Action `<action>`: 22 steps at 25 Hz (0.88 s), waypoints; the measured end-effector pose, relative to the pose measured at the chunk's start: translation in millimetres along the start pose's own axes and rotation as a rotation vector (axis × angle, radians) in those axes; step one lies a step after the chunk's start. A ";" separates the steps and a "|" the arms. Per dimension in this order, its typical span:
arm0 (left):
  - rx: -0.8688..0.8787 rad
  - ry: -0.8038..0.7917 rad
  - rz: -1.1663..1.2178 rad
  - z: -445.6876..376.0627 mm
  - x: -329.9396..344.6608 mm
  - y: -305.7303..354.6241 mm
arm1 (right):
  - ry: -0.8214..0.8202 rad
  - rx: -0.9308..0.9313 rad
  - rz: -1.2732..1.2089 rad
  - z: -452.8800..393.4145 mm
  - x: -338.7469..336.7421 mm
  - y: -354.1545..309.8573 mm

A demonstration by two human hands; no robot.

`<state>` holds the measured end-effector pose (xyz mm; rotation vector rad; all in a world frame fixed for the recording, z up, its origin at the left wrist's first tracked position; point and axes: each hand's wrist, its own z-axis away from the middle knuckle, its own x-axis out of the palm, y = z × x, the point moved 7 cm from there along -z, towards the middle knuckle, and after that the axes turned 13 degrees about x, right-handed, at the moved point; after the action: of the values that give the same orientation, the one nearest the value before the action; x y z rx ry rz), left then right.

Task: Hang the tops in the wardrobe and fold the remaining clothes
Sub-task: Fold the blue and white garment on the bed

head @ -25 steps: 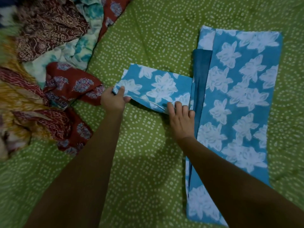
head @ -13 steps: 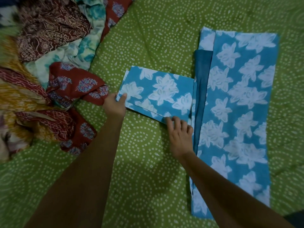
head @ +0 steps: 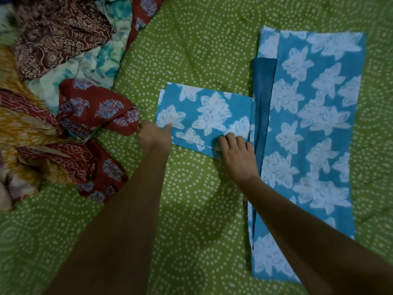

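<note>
A blue garment with white flowers (head: 314, 128) lies flat on the green bedspread, folded lengthwise. Its sleeve (head: 204, 116) sticks out to the left. My left hand (head: 154, 135) pinches the sleeve's lower left corner, thumb on top of the cloth. My right hand (head: 236, 154) presses its fingers on the sleeve's lower edge, close to the garment's body. A darker blue inner strip (head: 262, 99) shows where the sleeve meets the body.
A heap of loose clothes (head: 63, 99) fills the left side: maroon printed (head: 95, 107), brown patterned (head: 59, 35), pale teal (head: 102, 60) and yellow pieces. The green dotted bedspread (head: 191, 199) covers the whole surface.
Both hands stay at the sleeve's lower edge while the sleeve has flattened out. My right hand's fingers have moved further onto the cloth.
</note>
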<state>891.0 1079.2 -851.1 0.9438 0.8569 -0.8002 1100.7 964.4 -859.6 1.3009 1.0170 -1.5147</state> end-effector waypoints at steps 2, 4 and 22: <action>-0.106 0.008 0.077 3.5 -0.4 -0.4 | -0.003 0.023 0.005 -4.6 -2.2 2.5; -0.158 0.020 0.105 8.3 -1.2 1.8 | -0.024 0.039 -0.013 -6.2 -0.9 5.3; -0.047 0.088 0.038 9.9 0.1 -10.1 | -0.351 -0.171 -0.332 18.1 -2.0 2.0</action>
<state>884.9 1066.4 -851.3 0.9562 0.9274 -0.7070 1097.7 946.7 -855.5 0.7364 1.1369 -1.7815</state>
